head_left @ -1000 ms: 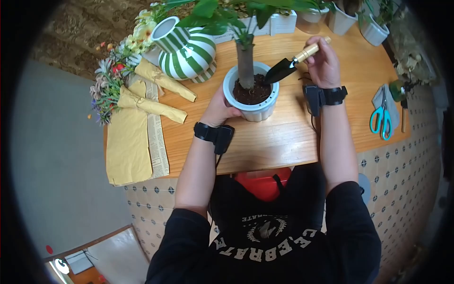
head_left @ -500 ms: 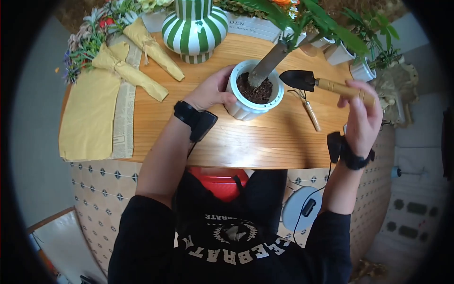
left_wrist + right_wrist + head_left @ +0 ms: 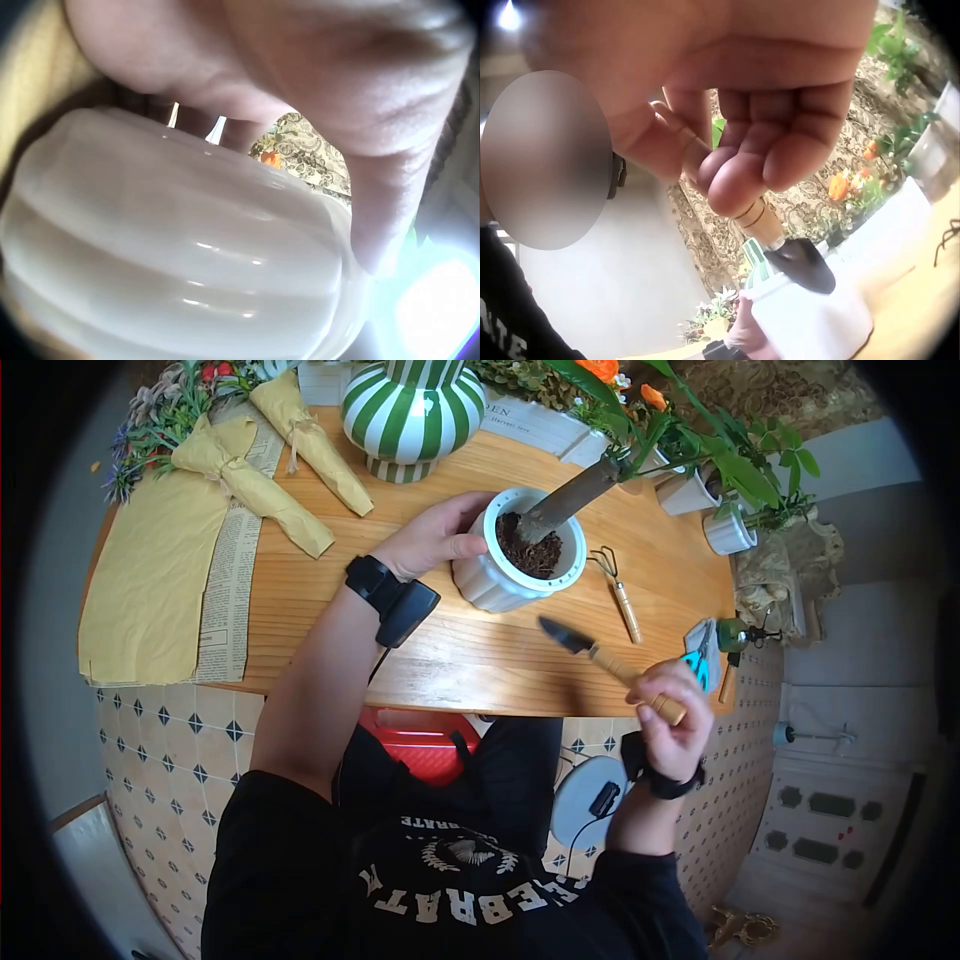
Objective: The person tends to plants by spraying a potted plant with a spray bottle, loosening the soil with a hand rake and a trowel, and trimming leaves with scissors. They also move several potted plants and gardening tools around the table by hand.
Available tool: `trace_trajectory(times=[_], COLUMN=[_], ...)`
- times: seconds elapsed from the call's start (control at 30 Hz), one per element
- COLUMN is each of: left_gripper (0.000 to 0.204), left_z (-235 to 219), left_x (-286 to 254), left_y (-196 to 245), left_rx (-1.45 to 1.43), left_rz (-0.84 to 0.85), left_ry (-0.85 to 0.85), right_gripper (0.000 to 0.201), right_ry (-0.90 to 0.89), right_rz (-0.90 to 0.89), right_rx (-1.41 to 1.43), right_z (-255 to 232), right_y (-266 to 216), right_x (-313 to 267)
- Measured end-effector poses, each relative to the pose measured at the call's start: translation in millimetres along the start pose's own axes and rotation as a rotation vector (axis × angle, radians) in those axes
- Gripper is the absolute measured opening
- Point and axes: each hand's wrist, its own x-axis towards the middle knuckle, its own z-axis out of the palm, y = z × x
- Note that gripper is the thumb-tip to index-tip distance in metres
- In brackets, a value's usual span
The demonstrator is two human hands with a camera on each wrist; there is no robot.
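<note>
A white ribbed pot (image 3: 497,588) holds dark soil (image 3: 533,554) and a thick-stemmed plant (image 3: 572,498) leaning to the right. My left hand (image 3: 432,538) grips the pot's left side, thumb near the rim; in the left wrist view the fingers curve round the pot wall (image 3: 172,240). My right hand (image 3: 677,718) holds a small trowel by its wooden handle (image 3: 618,668), over the table's front edge. The trowel's dark blade (image 3: 565,634) points up and left, apart from the pot. In the right wrist view, curled fingertips pinch the handle (image 3: 759,217).
A small hand rake (image 3: 625,608) lies right of the pot, with teal-handled scissors (image 3: 699,663) beyond it. A green-striped vase (image 3: 414,422) stands behind. Paper-wrapped bundles (image 3: 255,490) and yellow paper (image 3: 150,590) lie at the left. White planters (image 3: 686,493) line the back right.
The right hand has carried the trowel away from the pot and down toward the table's front edge. The left hand stays on the pot, and the head view has shifted.
</note>
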Motion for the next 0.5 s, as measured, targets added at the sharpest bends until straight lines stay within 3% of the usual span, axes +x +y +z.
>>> trace_trajectory(times=[0.13, 0.33, 0.5], left_gripper=[0.096, 0.096, 0.094], left_z=[-0.4, -0.2, -2.2], left_x=[-0.2, -1.2, -0.2], left_y=[-0.6, 1.2, -1.8], left_rx=[0.017, 0.024, 0.004], left_rz=[0.017, 0.011, 0.012], left_ry=[-0.007, -0.022, -0.025], right_gripper=[0.021, 0.028, 0.026], right_ry=[0.169, 0.400, 0.389], right_rz=[0.125, -0.004, 0.039], right_rx=[0.135, 0.119, 0.146], right_z=[18.3, 11.3, 17.9], right_y=[2.1, -5.6, -7.7], right_x=[-25.0, -13.6, 4.4])
